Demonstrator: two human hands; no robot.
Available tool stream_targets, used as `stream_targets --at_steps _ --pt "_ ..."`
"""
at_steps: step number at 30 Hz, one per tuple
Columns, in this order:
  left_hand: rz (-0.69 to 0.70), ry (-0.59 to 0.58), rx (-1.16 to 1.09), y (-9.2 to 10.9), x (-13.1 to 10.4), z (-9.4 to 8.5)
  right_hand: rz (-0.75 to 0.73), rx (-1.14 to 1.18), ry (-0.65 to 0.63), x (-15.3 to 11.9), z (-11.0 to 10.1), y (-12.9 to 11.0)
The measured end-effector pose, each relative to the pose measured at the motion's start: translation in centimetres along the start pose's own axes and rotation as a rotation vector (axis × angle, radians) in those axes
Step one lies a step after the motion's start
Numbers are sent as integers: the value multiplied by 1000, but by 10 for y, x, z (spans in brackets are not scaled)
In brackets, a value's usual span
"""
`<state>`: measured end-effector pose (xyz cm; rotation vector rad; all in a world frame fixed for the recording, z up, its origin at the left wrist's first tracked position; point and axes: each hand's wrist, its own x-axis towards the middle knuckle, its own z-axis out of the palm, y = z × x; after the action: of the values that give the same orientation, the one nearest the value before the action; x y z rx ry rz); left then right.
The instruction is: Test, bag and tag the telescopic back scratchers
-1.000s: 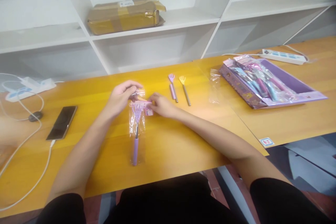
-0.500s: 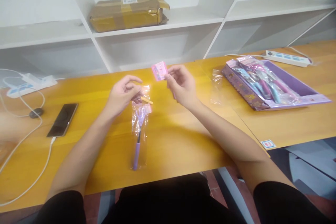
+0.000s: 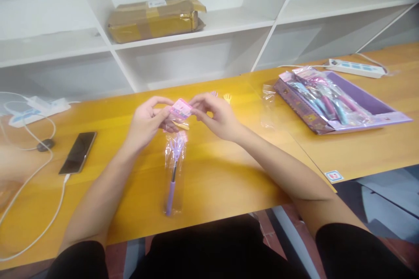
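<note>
Currently, the right hand [image 3: 214, 115] pinches the pink card [image 3: 180, 109] by its right edge, while the left hand [image 3: 146, 121] curls at the card's left edge, its exact grip unclear, and on their near side the purple scratcher [image 3: 172, 186] lies in a clear bag [image 3: 179, 196] on the table [image 3: 229, 183].

Desk [image 3: 216, 178]: brightly lit, glossy yellow in the middle, washed pale toward its left edge
Front edge: soft shadow beneath the right forearm [image 3: 278, 161]
Shelf [image 3: 227, 28]: light upper compartments, greyer shade in the lower ones
Clear bag [image 3: 179, 178]: small white glints
Card [image 3: 181, 108]: print too soft to read
Frame: wide-angle stretching at the sides, darkened top right corner
</note>
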<state>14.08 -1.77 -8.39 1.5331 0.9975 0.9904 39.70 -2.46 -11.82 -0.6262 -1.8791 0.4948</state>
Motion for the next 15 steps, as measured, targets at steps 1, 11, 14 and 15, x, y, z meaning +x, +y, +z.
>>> stream_targets --at_steps 1,11,14,15 --pt "1 2 0 0 0 0 -8 16 14 0 0 0" --pt "13 32 2 1 -1 1 -15 -60 -11 -2 5 -6" --pt "22 27 -3 1 -1 -1 -55 -47 -35 -1 4 -10" --pt "23 22 -4 1 -1 -1 -70 -45 -51 -1 4 -11"
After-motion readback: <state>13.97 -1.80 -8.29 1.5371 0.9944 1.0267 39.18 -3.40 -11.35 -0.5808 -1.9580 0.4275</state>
